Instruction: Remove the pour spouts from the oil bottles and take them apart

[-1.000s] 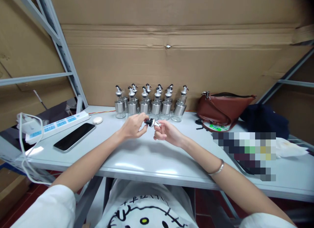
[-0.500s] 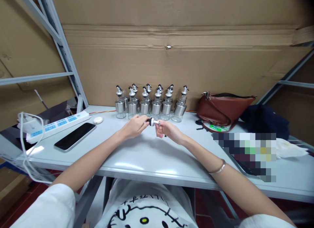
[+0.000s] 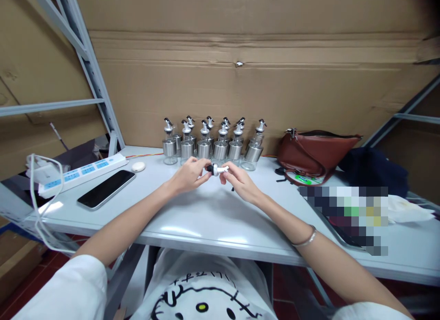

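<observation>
Both hands meet above the middle of the white table point(image 3: 206, 219), holding a small pourer spout point(image 3: 216, 169) with a black tip and white stopper. My left hand point(image 3: 188, 174) pinches its black end. My right hand point(image 3: 237, 181) pinches the white end with thumb and fingers. Just behind the hands stand several small glass bottles point(image 3: 213, 143) with steel bands and pourer tops, in two rows against the cardboard wall.
A black phone point(image 3: 106, 189), a white power strip point(image 3: 80, 172) with cable and a small white round object point(image 3: 138, 166) lie at left. A brown leather bag point(image 3: 314, 152) and dark cloth point(image 3: 373, 171) sit at right. Metal shelf posts point(image 3: 90, 72) rise at back left.
Both hands with the spout have shifted slightly toward the bottles, and the spout has been turned between the fingers. The view has tilted a little.
</observation>
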